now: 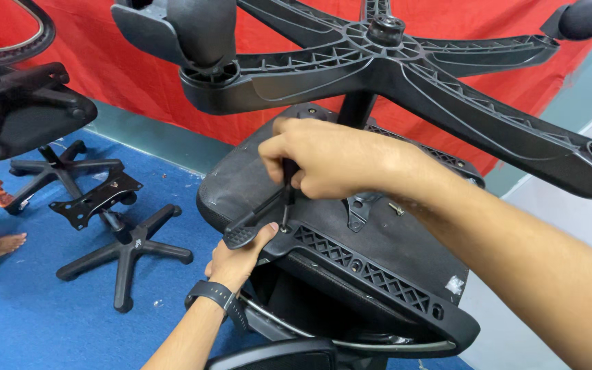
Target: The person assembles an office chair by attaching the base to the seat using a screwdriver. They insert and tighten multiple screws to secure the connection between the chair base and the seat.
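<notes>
An office chair lies upside down in front of me, its black seat underside (392,240) facing up and its five-armed wheel base (405,68) raised above. My right hand (330,161) is closed around a dark screwdriver (286,199) whose tip stands on a screw in the black ribbed backrest bracket (371,270). My left hand (238,260), with a black watch on the wrist, grips the bracket's edge beside the flat adjustment lever (244,229). A loose bolt (397,207) rests on the seat underside.
On the blue carpet (29,315) to the left stand a bare star base with a mounting plate (114,229) and another chair (22,109). A person's bare foot (1,244) shows at the far left. A red cloth (131,75) hangs behind.
</notes>
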